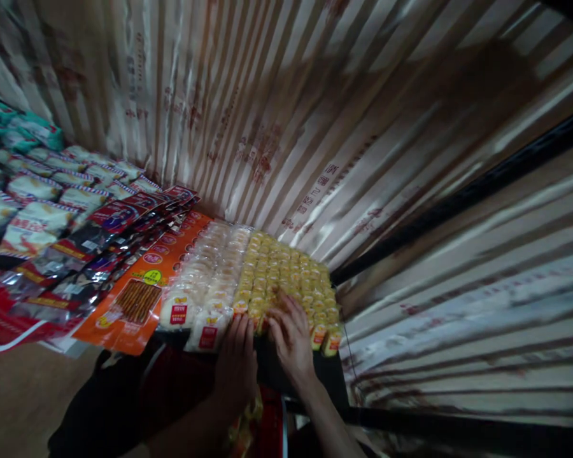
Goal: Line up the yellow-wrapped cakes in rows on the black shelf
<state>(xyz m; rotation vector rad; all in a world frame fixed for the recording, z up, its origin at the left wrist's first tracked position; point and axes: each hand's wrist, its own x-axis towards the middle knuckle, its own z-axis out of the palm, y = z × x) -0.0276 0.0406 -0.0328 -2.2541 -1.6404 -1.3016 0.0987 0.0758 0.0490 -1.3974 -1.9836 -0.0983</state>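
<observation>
Small yellow-wrapped snack packs [277, 266] stand in tight rows at the right end of a dark shelf [332, 375]. My left hand [239, 350] rests against the front of these rows, fingers straight and close together, beside the white packs [209, 334] with red labels. Over the front yellow packs reaches my right hand [293, 340], its thumb and fingers apart and touching the wrappers. No pack is visibly lifted in either hand. The packs under my fingers are partly hidden.
Left of the white packs lie an orange snack bag [124, 318], dark glossy packets [95, 238], cream-coloured bags [38, 219] and teal bags [33, 130]. Ribbed plastic-covered sheeting [248, 108] rises behind. A black bar [458, 197] slants up at the right.
</observation>
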